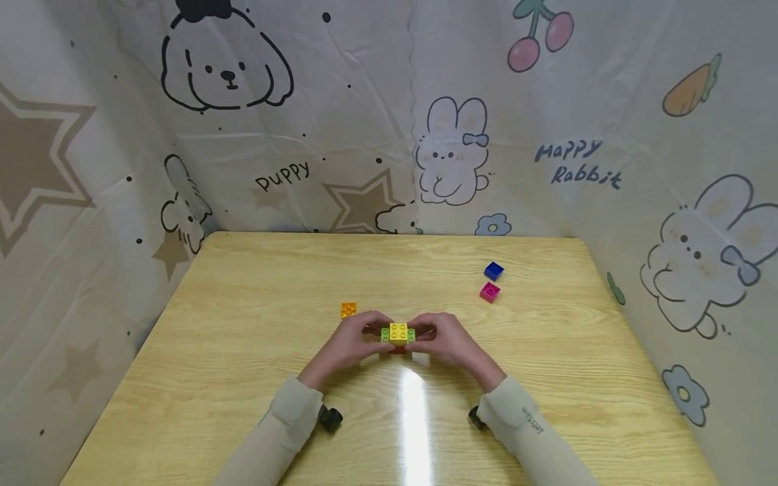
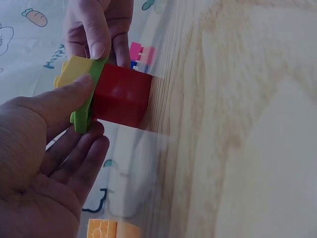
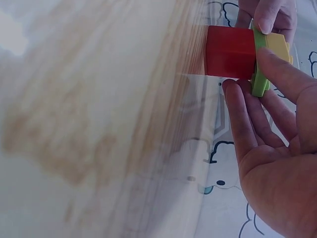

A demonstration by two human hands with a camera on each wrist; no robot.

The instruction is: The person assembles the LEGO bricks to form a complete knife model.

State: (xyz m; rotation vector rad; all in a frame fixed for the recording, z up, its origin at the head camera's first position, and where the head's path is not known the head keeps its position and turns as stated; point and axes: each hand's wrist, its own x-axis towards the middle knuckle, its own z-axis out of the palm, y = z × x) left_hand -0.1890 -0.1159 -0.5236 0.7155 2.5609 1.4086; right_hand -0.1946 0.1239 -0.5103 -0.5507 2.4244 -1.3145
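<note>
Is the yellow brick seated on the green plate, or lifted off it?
Seated: the yellow brick lies flush on the green plate, which tops the red block; no gap shows.

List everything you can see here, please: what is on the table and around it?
Stacked bricks: one stack, yellow on green on red, table centre, held between both hands.
Orange brick: one, orange, just left of the stack.
Blue brick: one, blue, far right of the table.
Pink brick: one, pink, just in front of the blue brick.
Table: one, light wood.
Cartoon sheet: pale, with puppies, rabbits and stars, around the table.
Left hand: one, pinching the stack's left end.
Right hand: one, pinching its right end.
</note>
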